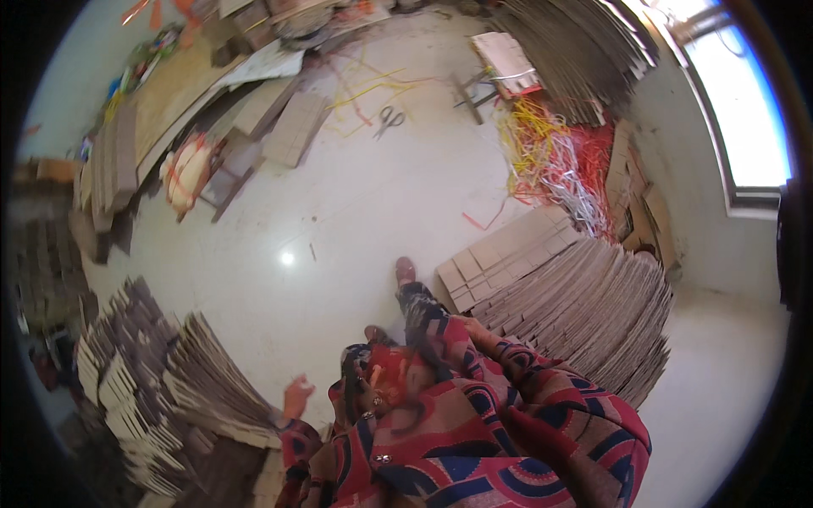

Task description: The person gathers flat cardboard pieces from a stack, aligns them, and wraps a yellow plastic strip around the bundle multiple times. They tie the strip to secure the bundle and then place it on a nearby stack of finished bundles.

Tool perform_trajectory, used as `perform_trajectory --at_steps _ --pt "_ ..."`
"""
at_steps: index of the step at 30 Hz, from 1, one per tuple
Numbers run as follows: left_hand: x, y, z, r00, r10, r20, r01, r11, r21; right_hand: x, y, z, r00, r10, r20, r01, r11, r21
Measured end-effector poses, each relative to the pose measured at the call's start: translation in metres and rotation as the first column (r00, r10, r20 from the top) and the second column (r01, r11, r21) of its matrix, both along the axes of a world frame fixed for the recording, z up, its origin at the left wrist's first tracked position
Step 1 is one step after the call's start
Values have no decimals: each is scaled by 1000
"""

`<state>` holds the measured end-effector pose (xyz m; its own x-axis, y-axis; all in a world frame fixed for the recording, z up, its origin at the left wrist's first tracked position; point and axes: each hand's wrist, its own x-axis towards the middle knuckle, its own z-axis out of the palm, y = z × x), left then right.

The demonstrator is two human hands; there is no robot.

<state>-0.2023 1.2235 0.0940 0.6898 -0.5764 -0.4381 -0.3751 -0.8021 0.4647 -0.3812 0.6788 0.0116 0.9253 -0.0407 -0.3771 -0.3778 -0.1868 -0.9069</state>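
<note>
My left hand (pixel 296 397) hangs low at my left side, with nothing seen in it. Its fingers look loosely apart, though a little blurred. Nearest to it is a fanned stack of cardboard sheets (pixel 212 372) on the left. My right hand (pixel 480 333) is down by my right thigh, beside a large row of brown cardboard sheets (pixel 584 309) standing on edge. Its fingers are too small and blurred to read. A flat scored cardboard piece (pixel 508 258) leans at the front of that row.
Scissors (pixel 389 121) lie on the pale floor (pixel 364 195) ahead. A heap of yellow, red and white strapping (pixel 559 165) spreads at the right, near a low stool (pixel 478 91). Another stool (pixel 229 182) with a tied bundle (pixel 187 173) stands at the left. More cardboard (pixel 131 372) fills the left side.
</note>
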Motion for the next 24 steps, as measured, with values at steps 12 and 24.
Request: perform_trajectory --at_steps 12,24 --pt "141 -141 8 814 339 -471 -390 921 -10 123 -83 10 873 130 -471 -247 949 -196" --pt "389 -387 10 698 483 -529 -606 792 -78 376 -243 5 917 -23 -398 -95 956 -276"
